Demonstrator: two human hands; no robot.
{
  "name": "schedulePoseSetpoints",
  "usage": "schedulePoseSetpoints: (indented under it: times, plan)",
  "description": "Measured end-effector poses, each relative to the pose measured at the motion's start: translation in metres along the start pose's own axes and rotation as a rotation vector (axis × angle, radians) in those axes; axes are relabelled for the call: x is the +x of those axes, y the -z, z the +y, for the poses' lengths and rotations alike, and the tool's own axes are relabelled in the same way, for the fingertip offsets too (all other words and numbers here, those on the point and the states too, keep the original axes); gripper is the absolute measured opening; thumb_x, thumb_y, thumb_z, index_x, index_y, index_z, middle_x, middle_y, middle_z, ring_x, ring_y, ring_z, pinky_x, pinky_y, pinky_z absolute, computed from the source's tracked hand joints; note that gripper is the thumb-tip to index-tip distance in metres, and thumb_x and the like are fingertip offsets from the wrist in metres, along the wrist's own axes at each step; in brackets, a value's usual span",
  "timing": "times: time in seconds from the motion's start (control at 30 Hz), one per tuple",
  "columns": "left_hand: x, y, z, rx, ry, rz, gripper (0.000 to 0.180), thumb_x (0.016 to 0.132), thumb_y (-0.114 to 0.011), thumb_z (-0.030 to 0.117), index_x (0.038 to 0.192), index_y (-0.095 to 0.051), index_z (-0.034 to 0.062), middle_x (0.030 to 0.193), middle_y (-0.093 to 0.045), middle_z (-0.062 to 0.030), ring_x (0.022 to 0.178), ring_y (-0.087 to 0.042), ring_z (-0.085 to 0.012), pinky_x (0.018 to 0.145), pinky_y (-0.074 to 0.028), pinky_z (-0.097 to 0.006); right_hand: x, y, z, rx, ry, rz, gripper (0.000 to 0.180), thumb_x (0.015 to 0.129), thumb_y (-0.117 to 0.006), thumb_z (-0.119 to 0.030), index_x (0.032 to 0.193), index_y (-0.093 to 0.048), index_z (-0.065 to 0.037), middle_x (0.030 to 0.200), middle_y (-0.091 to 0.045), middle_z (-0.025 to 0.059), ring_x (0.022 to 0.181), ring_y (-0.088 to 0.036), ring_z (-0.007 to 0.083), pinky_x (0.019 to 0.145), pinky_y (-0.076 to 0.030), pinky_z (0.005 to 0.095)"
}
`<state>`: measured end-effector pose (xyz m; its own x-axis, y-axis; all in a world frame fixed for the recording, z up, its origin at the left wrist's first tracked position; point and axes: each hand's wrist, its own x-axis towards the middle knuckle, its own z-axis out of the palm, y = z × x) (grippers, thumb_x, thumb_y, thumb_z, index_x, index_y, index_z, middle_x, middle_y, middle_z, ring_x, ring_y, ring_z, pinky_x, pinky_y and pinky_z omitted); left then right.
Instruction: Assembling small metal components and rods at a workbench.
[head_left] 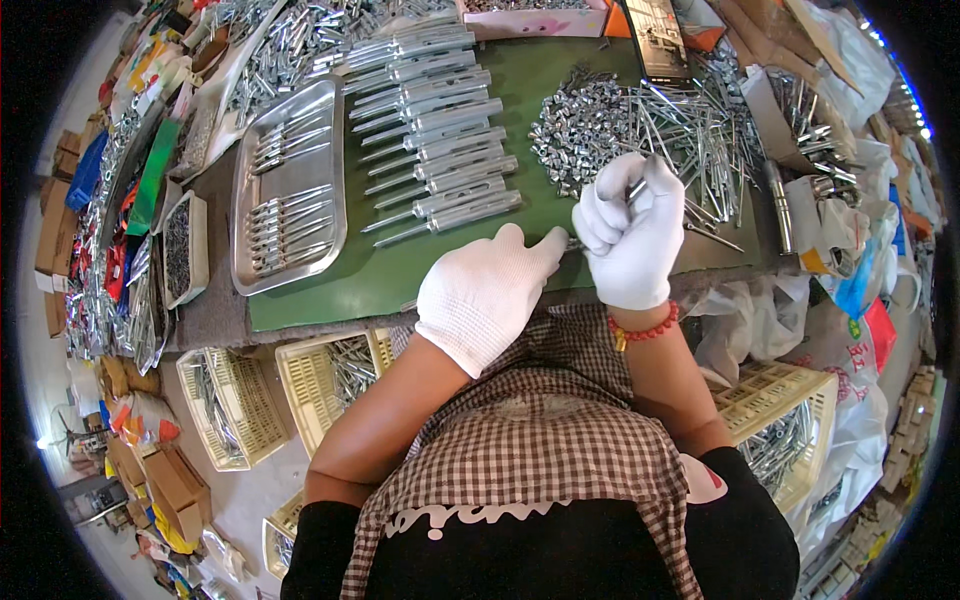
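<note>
My left hand (pixel 490 290), in a white knit glove, is closed over a thin metal piece at the table's front edge. A bit of metal shows at its index fingertip and another below its wrist side; the rest is hidden. My right hand (pixel 635 240), also gloved, is raised just to the right with fingers curled and thumb bent in. Something small and dark shows between its fingertips, too small to name. Beyond it lie a heap of small silver nuts (pixel 575 130) and a pile of thin metal rods (pixel 700 150). Slotted metal tubes with rods (pixel 450 150) lie in a column left of the nuts.
A steel tray (pixel 340 190) holding several metal rods stands on the green mat (pixel 290 310). A phone (pixel 655 40) leans at the back. Loose metal parts (pixel 300 50) are heaped at the far left. Cream plastic crates (pixel 250 420) with metal parts sit below the table.
</note>
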<state>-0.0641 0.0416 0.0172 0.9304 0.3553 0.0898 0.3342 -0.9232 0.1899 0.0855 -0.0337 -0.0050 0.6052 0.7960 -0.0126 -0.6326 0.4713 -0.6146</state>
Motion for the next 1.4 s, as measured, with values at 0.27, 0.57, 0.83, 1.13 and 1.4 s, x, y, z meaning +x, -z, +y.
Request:
schedulePoseSetpoints:
  times: [0.27,0.57,0.83,1.13,1.4]
  plan:
    - [0.001,0.000,0.000,0.006,-0.013,-0.022,0.016,0.094,-0.059,0.027,0.107,-0.064,0.0188,0.076,-0.055,-0.0077,0.062,-0.062,-0.0283,0.052,-0.049,-0.042,-0.007,-0.006,0.019,-0.426,0.142,-0.010,0.053,0.102,-0.042,-0.045,0.067,-0.046,-0.004,0.055,-0.030,-0.0014,0.046,-0.026,0.0100,0.046,-0.017,0.0291]
    - [0.016,-0.003,0.007,0.063,-0.091,0.008,0.010,0.091,-0.058,0.019,0.089,-0.060,0.0087,0.083,-0.061,-0.0098,0.073,-0.068,-0.0261,0.060,-0.054,-0.038,-0.012,0.008,0.015,-0.228,0.233,0.028,0.056,0.102,-0.043,-0.045,0.066,-0.051,-0.003,0.055,-0.036,-0.0001,0.047,-0.027,0.0097,0.047,-0.019,0.0283]
    - [-0.157,0.024,-0.059,-0.089,0.509,-0.129,0.026,0.082,-0.072,0.027,0.099,-0.069,0.0071,0.093,-0.067,-0.0131,0.083,-0.066,-0.0341,0.073,-0.053,-0.044,-0.006,0.015,0.008,-0.053,0.065,-0.025,0.055,0.103,-0.042,-0.046,0.073,-0.056,-0.001,0.054,-0.030,-0.0031,0.045,-0.026,0.0091,0.046,-0.021,0.0274]
    - [-0.060,0.022,-0.042,-0.048,0.117,0.378,0.027,0.084,-0.070,0.012,0.110,-0.070,0.0076,0.108,-0.067,-0.0107,0.100,-0.063,-0.0311,0.089,-0.049,-0.040,-0.005,0.010,0.010,-0.303,0.017,-0.010,0.046,0.104,-0.043,-0.039,0.080,-0.057,-0.003,0.056,-0.033,-0.0041,0.047,-0.028,0.0071,0.045,-0.022,0.0252]
    - [0.006,-0.005,-0.045,0.067,0.052,0.321,0.017,0.078,-0.072,0.015,0.094,-0.066,0.0097,0.096,-0.063,-0.0062,0.090,-0.062,-0.0301,0.077,-0.049,-0.042,-0.018,0.009,0.003,-0.570,-0.002,-0.030,0.023,0.095,-0.047,-0.007,0.107,-0.064,0.001,0.085,-0.056,0.0003,0.070,-0.050,0.0070,0.062,-0.042,0.0211]
